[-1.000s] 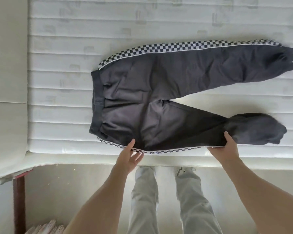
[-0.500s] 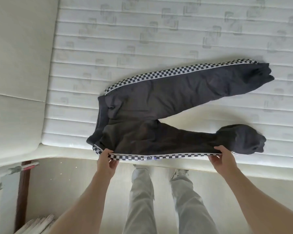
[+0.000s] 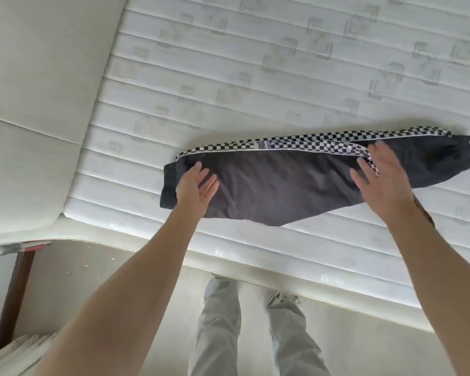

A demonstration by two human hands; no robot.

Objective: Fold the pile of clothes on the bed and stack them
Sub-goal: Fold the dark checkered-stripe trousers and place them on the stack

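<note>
A pair of dark grey jogging trousers (image 3: 288,183) with a black-and-white checkered side stripe lies on the white quilted mattress (image 3: 228,77), folded lengthwise so one leg covers the other. The waistband points left and the cuffs point right. My left hand (image 3: 194,185) lies flat with straight fingers on the cloth near the waistband. Over the lower leg part, my right hand (image 3: 381,176) spreads its fingers just below the stripe. Neither hand grips the fabric.
A padded cream bed surround (image 3: 30,104) runs along the left. The mattress edge (image 3: 255,256) crosses in front of my legs (image 3: 255,335) on the pale floor. A dark wooden post (image 3: 11,302) and stacked white items (image 3: 17,356) stand at lower left.
Both hands had pinched the near checkered edge of the spread trousers. They carried that leg over onto the far leg, let go, and now lie flat on the folded cloth.
</note>
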